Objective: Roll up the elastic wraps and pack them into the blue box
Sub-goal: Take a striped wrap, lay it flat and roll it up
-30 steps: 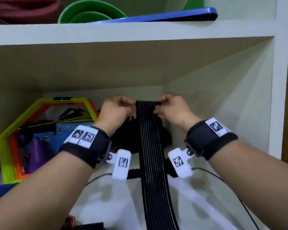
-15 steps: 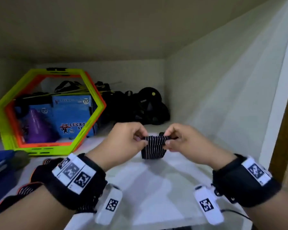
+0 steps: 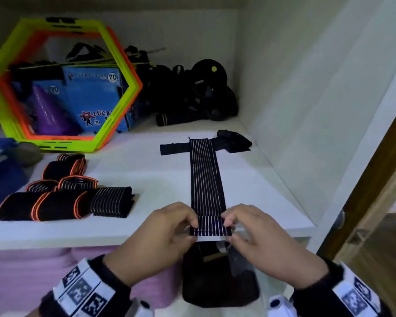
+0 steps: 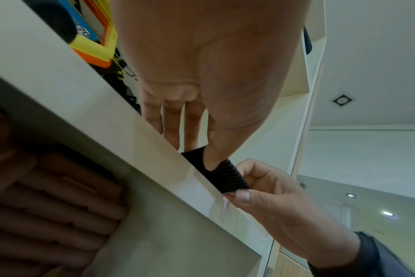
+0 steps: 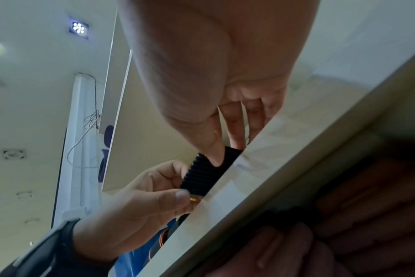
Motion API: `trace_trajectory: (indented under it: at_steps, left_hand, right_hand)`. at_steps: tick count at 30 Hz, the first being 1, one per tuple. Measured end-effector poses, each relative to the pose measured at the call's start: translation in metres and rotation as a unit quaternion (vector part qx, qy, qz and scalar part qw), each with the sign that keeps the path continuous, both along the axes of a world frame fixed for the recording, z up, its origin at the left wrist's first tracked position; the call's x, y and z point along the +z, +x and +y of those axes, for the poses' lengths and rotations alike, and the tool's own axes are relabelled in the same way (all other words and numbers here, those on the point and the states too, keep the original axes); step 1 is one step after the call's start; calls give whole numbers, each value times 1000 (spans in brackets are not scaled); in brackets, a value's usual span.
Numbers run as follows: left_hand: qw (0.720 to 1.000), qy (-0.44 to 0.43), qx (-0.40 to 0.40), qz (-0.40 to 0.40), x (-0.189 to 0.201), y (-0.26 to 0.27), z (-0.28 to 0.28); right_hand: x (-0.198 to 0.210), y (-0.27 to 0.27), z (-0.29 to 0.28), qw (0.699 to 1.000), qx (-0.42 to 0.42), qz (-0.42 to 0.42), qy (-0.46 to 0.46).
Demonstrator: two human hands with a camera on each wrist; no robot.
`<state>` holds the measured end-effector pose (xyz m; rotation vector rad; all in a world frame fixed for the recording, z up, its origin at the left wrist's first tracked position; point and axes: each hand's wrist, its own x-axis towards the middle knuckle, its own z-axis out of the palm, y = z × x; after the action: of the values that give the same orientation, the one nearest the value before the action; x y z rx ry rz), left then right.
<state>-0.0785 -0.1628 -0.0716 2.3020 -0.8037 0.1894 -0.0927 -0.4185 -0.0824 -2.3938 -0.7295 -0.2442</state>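
Observation:
A black elastic wrap with thin pale stripes lies flat on the white shelf, running from the back to the front edge. Its near end is folded over. My left hand and right hand pinch that folded end from either side, thumbs underneath. The left wrist view shows my left hand with its thumb on the wrap, and the right wrist view shows my right hand doing the same on the wrap. Several rolled wraps lie at the left. A blue box sits at the far left edge.
Yellow-green and orange hexagon rings lean at the back left with blue packages behind them. A pile of black gear fills the back corner. The side wall and a wooden door close the right. Pink rolls lie beneath the shelf.
The wrap, held up by its top end a second ago, now lies flat along the shelf. Both hands have come down to the front edge and pinch its folded near end.

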Motion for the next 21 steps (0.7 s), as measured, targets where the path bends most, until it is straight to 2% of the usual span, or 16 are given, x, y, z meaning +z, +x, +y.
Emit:
trace_trajectory:
  at_steps: [3, 6, 9, 12, 15, 19, 21]
  left_hand:
    - [999, -30, 6, -8, -5, -6, 0]
    - [999, -31, 14, 8, -2, -7, -2]
    - [999, -17, 8, 50, 13, -8, -3]
    - [995, -21, 72, 66, 37, 4, -7]
    - [984, -33, 156, 85, 63, 42, -13]
    - [972, -41, 179, 147, 87, 111, -25]
    - [965, -45, 192, 173, 90, 143, -32]
  right_hand:
    - [-5, -4, -3, 1000, 4, -3, 24]
    - [-4, -1, -7, 1000, 14, -5, 6]
    - [7, 4, -11, 998, 29, 49, 9]
    - [38, 19, -13, 991, 19, 128, 36]
    - [72, 60, -6, 980, -32, 179, 76]
    - [96, 133, 6, 950, -97, 278, 107]
    - [102, 164, 9, 937, -131, 298, 127]
